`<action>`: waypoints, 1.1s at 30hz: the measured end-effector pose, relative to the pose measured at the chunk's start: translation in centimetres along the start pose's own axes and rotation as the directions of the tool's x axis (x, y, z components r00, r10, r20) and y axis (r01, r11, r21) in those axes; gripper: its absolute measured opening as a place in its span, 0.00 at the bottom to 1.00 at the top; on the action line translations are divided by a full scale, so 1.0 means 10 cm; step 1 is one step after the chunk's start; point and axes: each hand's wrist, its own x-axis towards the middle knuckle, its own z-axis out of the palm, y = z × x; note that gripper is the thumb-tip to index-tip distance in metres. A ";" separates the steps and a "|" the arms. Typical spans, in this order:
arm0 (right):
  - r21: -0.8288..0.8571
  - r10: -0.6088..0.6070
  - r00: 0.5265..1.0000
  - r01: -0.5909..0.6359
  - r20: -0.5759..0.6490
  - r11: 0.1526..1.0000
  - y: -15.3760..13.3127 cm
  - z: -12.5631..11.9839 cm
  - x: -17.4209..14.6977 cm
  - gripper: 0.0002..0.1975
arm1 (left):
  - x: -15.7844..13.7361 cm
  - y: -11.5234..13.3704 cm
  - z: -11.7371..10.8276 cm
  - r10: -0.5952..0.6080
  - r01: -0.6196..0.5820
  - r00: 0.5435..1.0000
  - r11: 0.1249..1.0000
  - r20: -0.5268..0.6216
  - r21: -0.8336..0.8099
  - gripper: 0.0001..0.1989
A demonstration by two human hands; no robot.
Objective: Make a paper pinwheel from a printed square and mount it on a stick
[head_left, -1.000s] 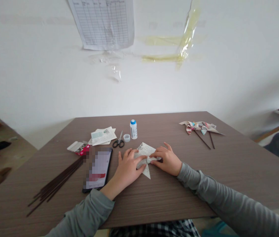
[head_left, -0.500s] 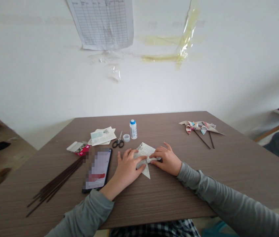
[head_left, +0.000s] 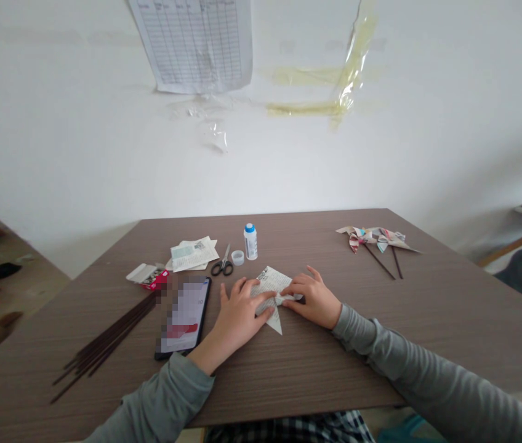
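Observation:
A printed-paper pinwheel (head_left: pixel 269 281) lies on the table between my hands, one pointed corner toward me and some corners curled in to its middle. My left hand (head_left: pixel 241 312) grips its left side, index fingertip and thumb at the centre. From the right, my right hand (head_left: pixel 315 298) pinches the curled paper by the centre with thumb and fingers. The fingers hide part of the folds. Beyond the paper stand a white glue bottle (head_left: pixel 251 244) with a blue cap and a small clear round lid (head_left: pixel 237 258). Black-handled scissors (head_left: pixel 223 263) lie beside the lid.
On the left are a phone (head_left: pixel 187 314), several dark thin sticks (head_left: pixel 108 335), an open red-and-white box (head_left: pixel 149 275) and printed paper sheets (head_left: pixel 194 253). Two finished pinwheels (head_left: pixel 372 238) on sticks lie back right. A white wall (head_left: pixel 289 172) rises behind the table (head_left: pixel 427 307).
Both hands hold almost the same pose on the paper. The whole view has shifted very slightly; nothing on the table has visibly moved.

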 end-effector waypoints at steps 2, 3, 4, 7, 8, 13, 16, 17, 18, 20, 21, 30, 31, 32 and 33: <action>-0.011 -0.008 1.000 0.008 0.000 1.000 0.00 0.00 0.00 0.04 | 0.00 0.00 0.00 -0.005 0.005 1.000 1.000 -0.001 -0.004 0.26; -0.018 -0.009 1.000 0.009 -0.002 1.000 0.01 0.00 -0.01 0.04 | 0.01 -0.01 0.01 -0.006 0.006 1.000 1.000 -0.007 -0.006 0.27; -0.023 -0.009 1.000 0.009 -0.005 1.000 0.00 0.00 -0.01 0.04 | 0.01 -0.01 0.01 -0.007 0.007 1.000 1.000 -0.016 -0.009 0.28; -0.027 -0.003 1.000 0.002 -0.008 1.000 0.00 0.00 -0.01 0.04 | 0.03 -0.03 0.03 -0.004 0.004 0.999 1.000 -0.049 -0.019 0.30; -0.025 -0.001 1.000 0.001 -0.008 1.000 0.00 0.00 -0.02 0.03 | 0.03 -0.04 0.04 -0.002 0.001 0.998 1.000 -0.058 -0.020 0.30; -0.014 -0.008 1.000 0.007 -0.008 1.000 0.00 -0.01 -0.02 0.03 | 0.02 -0.03 0.05 0.002 -0.003 0.998 1.000 -0.059 -0.009 0.25; -0.009 -0.004 1.000 0.004 0.008 1.000 0.00 0.00 -0.02 0.05 | 0.01 -0.01 0.02 0.002 -0.002 0.999 1.000 -0.034 -0.003 0.24; -0.010 -0.003 1.000 0.003 0.010 1.000 0.00 0.00 -0.02 0.05 | 0.00 -0.01 0.01 0.003 -0.003 1.000 1.000 -0.029 -0.001 0.24; -0.011 -0.003 1.000 0.003 0.009 1.000 0.01 0.00 -0.02 0.05 | 0.00 -0.01 0.00 0.003 -0.003 1.000 1.000 -0.027 0.001 0.24; -0.013 -0.005 1.000 0.005 0.000 1.000 0.01 0.00 -0.02 0.04 | 0.00 -0.01 0.00 0.004 -0.004 1.000 1.000 -0.026 0.004 0.24; -0.014 -0.007 1.000 0.007 -0.007 1.000 0.01 0.00 -0.02 0.04 | 0.00 -0.01 0.01 0.004 -0.003 1.000 1.000 -0.029 0.004 0.24; -0.007 0.024 0.999 -0.024 0.025 1.000 -0.04 -0.02 -0.01 0.05 | 0.01 -0.05 0.02 0.015 -0.015 0.997 1.000 -0.071 -0.004 0.23; -0.007 0.028 0.999 -0.028 0.028 1.000 -0.05 -0.03 -0.01 0.05 | 0.00 -0.05 0.02 0.017 -0.017 0.997 1.000 -0.072 -0.005 0.23; -0.008 0.028 0.999 -0.027 0.030 1.000 -0.05 -0.03 -0.01 0.05 | 0.00 -0.04 0.01 0.019 -0.019 0.997 1.000 -0.072 -0.004 0.23; -0.009 0.023 0.999 -0.023 0.029 1.000 -0.05 -0.02 -0.01 0.06 | 0.00 -0.04 0.01 0.018 -0.018 0.997 1.000 -0.069 -0.003 0.23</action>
